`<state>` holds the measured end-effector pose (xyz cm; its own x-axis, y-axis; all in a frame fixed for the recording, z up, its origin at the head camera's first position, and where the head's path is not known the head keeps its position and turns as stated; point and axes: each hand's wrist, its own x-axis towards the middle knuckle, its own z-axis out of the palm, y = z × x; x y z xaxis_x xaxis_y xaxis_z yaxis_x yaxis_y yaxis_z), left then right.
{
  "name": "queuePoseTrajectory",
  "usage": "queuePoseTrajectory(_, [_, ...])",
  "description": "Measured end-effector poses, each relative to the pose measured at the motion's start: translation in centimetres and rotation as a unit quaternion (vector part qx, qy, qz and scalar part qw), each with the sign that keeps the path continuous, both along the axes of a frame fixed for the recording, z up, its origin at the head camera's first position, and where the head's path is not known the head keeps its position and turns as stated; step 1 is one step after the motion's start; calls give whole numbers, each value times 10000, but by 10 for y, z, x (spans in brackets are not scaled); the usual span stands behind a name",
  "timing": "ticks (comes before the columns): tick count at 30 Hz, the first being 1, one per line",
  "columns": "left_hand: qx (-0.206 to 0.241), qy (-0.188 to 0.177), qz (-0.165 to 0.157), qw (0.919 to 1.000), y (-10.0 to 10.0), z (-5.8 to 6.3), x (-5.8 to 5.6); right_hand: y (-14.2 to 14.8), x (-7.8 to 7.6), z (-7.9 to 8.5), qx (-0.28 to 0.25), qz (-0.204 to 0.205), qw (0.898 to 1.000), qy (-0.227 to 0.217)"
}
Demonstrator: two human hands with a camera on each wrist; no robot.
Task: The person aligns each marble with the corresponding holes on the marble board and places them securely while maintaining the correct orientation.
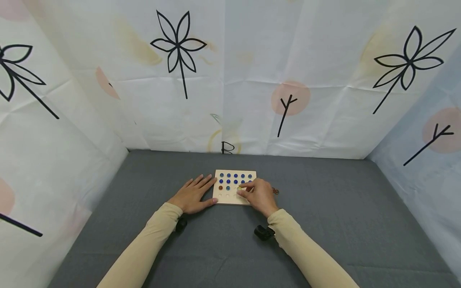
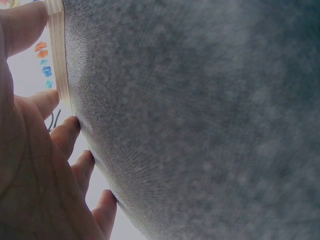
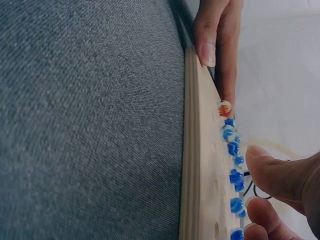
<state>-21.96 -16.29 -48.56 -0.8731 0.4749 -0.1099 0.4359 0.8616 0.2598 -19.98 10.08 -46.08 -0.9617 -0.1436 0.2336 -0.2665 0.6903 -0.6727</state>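
Note:
A pale wooden board point(image 1: 224, 200) with rows of round hollows lies flat on the grey cloth. Blue marbles point(image 1: 228, 181) fill its two back rows. The third row holds an orange-brown marble point(image 1: 221, 187) and a teal marble point(image 1: 228, 188) at its left end, and bare hollows show in the front row. My left hand point(image 1: 192, 198) lies spread, thumb and index fingertip at the board's left edge. Over the third row, my right hand point(image 1: 261, 196) pinches a yellow-green marble point(image 1: 239, 188) between thumb and fingers. In the right wrist view, the right thumb point(image 3: 275, 172) hides that marble.
Several brown marbles point(image 1: 275, 191) lie on the grey cloth point(image 1: 324, 224) just right of my right hand, partly hidden by it. White patterned fabric point(image 1: 245, 112) hangs as walls behind and on both sides.

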Motion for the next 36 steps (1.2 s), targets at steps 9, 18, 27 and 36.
queuePoseTrajectory(9, [28, -11, -13, 10000, -1, -1, 0, -9, -6, -4, 85, 15, 9999, -139])
queuePoseTrajectory(18, [8, -2, 6, 10000, -2, -3, -2, -12, -12, -7, 92, -63, 9994, -342])
queuePoseTrajectory(27, [30, -13, -8, 10000, -1, -3, -2, -14, -13, -10, 143, -140, 9992, -341])
queuePoseTrajectory(36, [-17, -37, -34, 10000, 1, 4, 0, -15, -14, -10, 159, -162, 9991, -359])
